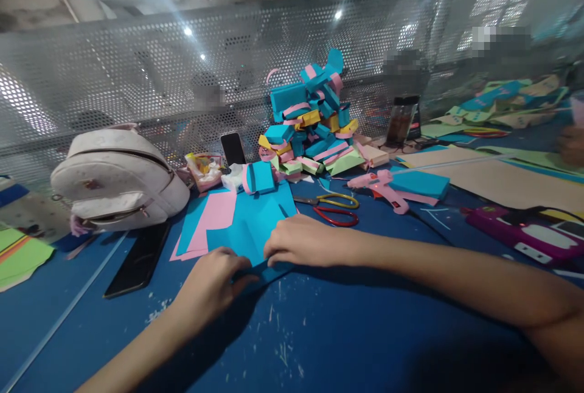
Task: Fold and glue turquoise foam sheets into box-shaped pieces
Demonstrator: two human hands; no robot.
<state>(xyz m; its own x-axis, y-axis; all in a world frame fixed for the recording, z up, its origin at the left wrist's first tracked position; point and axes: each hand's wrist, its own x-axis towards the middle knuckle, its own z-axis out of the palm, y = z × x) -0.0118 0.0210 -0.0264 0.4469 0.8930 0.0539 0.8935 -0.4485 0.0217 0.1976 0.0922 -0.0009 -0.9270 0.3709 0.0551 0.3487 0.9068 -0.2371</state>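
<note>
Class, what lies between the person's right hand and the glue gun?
In the head view, the scissors lie between the right hand and the glue gun.

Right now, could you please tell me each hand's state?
Left hand: closed, holding the near edge of a blue sheet.
Right hand: closed, holding that same edge.
</note>
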